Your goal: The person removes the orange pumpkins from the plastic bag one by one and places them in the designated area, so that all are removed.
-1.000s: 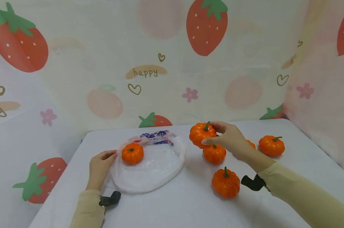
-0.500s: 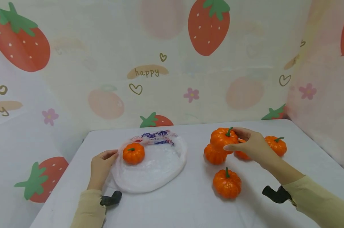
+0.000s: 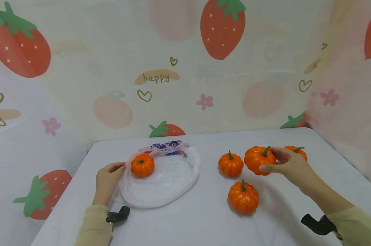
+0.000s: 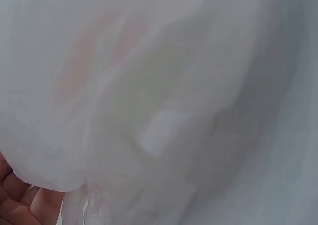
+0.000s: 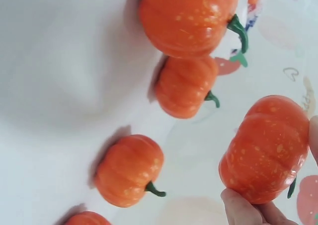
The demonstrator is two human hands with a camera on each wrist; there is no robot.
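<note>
My right hand (image 3: 291, 169) grips an orange toy pumpkin (image 3: 259, 160) with a green stem, thumb at the front and fingers behind. In the right wrist view this pumpkin (image 5: 268, 150) hangs in the air, apart from the other pumpkins. My left hand (image 3: 107, 179) pinches the left rim of a thin clear plastic bag (image 3: 142, 202) with red and blue print. The bag lies spread in a wide ring, and one small pumpkin (image 3: 142, 166) sits at its left side. Whitish bag film (image 4: 49, 130) fills most of the left wrist view, above the curled fingers (image 4: 44, 205).
On the white table, one pumpkin (image 3: 230, 164) stands left of the held one and another (image 3: 243, 198) nearer the front. A further pumpkin (image 3: 299, 151) is partly hidden behind my right hand. A strawberry-print backdrop (image 3: 185, 68) rises behind the table.
My right hand has carried its pumpkin to the right and slightly down, away from the bag and past the standing pumpkin. My left hand keeps its hold on the bag's rim.
</note>
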